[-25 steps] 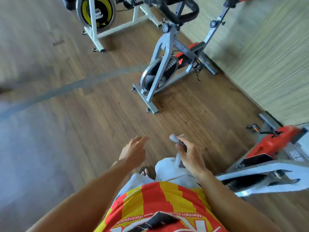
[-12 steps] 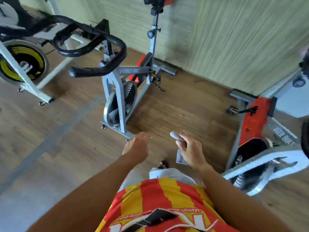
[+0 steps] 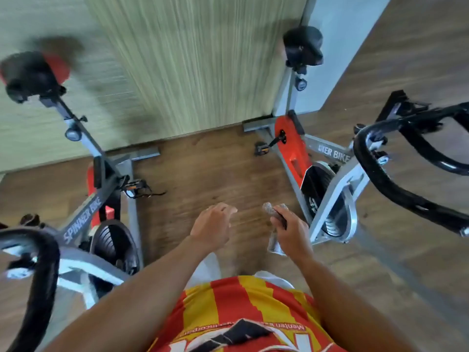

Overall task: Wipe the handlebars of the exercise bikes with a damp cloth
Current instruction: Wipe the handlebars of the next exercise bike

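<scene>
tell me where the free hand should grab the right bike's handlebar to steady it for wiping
Judging by its shape, take the near black curved tube of the handlebar with the empty left hand, coming from above and wrapping round it. It is a round bar, sweeping outward and bare of clamps there. The right hand grips the cloth and stays free to wipe.
</scene>
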A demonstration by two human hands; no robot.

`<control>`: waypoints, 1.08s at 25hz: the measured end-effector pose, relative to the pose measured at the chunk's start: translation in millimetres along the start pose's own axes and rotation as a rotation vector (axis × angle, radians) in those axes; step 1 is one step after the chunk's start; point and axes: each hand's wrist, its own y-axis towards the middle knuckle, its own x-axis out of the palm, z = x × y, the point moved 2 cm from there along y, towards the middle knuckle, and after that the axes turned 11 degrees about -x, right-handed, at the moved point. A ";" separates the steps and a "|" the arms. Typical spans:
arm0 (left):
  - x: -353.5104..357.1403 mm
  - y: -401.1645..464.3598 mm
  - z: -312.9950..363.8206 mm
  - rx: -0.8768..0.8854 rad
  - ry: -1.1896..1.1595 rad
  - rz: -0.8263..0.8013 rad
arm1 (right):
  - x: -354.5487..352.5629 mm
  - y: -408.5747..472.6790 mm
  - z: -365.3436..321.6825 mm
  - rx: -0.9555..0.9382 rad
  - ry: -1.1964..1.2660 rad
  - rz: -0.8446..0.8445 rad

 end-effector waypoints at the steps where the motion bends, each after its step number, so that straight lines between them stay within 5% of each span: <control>1: -10.6 14.6 3.5 0.058 0.025 -0.023 | -3.4 0.8 -4.3 0.061 0.006 0.067; 9: -70.6 81.9 79.1 0.543 0.152 -0.082 | -46.6 0.1 -45.9 0.248 -0.018 0.634; 17: -83.4 55.2 203.8 0.937 -0.026 0.084 | -131.2 -27.6 -75.1 0.049 -0.279 1.030; 22: -79.5 57.2 261.9 1.123 0.053 0.124 | -183.1 -34.7 -63.5 0.175 -0.613 1.070; 27: -74.9 88.1 289.9 1.172 0.171 -0.025 | -182.3 -24.2 -39.9 0.415 -0.984 0.797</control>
